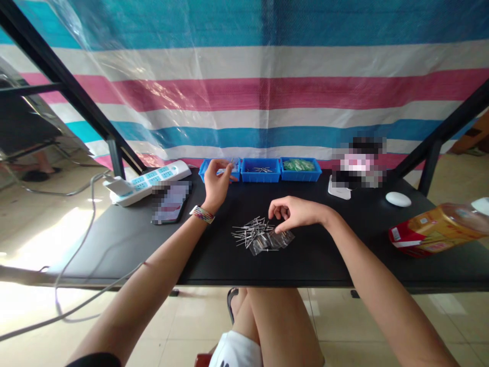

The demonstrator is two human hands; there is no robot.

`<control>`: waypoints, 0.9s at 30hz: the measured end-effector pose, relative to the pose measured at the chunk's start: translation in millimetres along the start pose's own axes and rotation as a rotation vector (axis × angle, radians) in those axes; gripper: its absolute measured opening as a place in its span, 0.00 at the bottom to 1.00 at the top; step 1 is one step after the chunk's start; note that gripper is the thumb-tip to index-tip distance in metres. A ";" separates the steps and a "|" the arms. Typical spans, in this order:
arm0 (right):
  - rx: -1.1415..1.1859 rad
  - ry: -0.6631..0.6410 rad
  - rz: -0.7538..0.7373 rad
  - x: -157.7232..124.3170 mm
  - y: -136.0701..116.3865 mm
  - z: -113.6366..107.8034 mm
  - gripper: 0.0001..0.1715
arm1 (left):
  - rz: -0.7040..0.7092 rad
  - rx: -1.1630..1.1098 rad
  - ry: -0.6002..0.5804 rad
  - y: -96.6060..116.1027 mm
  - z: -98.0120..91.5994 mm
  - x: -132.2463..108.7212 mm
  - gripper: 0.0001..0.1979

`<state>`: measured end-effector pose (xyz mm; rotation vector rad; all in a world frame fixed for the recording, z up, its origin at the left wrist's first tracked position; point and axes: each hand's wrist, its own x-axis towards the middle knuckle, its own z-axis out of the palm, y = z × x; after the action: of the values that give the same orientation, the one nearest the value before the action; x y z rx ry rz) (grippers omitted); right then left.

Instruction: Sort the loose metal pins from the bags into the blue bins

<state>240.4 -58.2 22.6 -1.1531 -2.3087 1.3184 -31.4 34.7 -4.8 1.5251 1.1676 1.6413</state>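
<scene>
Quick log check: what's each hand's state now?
Left hand: at the left bin; grip can't be told.
Right hand: open, loosely curled, by the bags.

Left hand (217, 187) farther forward than right hand (298, 213), fingers (275, 205) of both loosely bent.

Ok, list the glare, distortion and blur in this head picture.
Head view: harsh light washes out the floor at left; shiny streaks cross the left part of the striped sheet; the bottle near the right edge looks wide-angle stretched; pixelation hides much of the phone; small highlights sit on the clear packets by the right hand.
</scene>
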 end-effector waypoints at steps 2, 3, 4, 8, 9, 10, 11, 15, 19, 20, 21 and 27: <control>-0.089 -0.059 0.038 -3.4 -0.5 -1.6 0.26 | -0.024 0.028 0.061 -5.2 -5.9 6.3 0.16; -0.134 -0.065 0.053 -4.2 -0.6 -1.5 0.24 | -0.048 0.027 0.080 -8.6 -8.2 9.3 0.18; -0.176 -0.065 0.065 -4.6 -0.5 -1.1 0.22 | -0.077 0.017 0.092 -12.0 -9.8 11.9 0.20; -0.246 -0.057 0.113 -4.1 2.0 -1.2 0.14 | -0.186 -0.080 0.093 -21.5 -11.6 17.4 0.30; -0.242 -0.053 0.127 -4.1 2.9 -2.2 0.13 | -0.197 -0.096 0.089 -21.8 -11.2 17.2 0.32; -0.238 -0.046 0.136 -4.4 3.7 -3.6 0.12 | -0.198 -0.105 0.084 -21.4 -10.7 16.6 0.33; -0.234 -0.037 0.135 -4.9 4.4 -5.3 0.11 | -0.191 -0.106 0.080 -20.5 -10.1 15.5 0.33; -0.145 0.001 0.071 -10.5 4.1 -14.6 0.09 | -0.104 -0.058 0.053 -14.2 -7.6 10.2 0.24; 0.197 0.042 0.046 -16.7 -2.1 -20.3 0.16 | -0.030 -0.061 -0.049 -2.6 -3.5 3.1 0.12; 0.276 0.097 0.022 -16.1 -3.7 -19.6 0.19 | -0.015 -0.076 -0.116 2.2 -1.9 0.0 0.09; 0.342 0.178 -0.010 -14.1 -4.9 -17.7 0.21 | -0.002 -0.093 -0.208 7.7 -0.1 -4.1 0.10; 0.570 0.651 -0.075 16.6 -1.5 6.2 0.32 | -0.073 -0.149 -0.664 38.5 16.1 -36.8 0.19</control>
<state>225.3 -50.3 17.6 -1.0668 -1.3842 1.2150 -4.8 -11.0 12.4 1.7123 0.7078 1.0121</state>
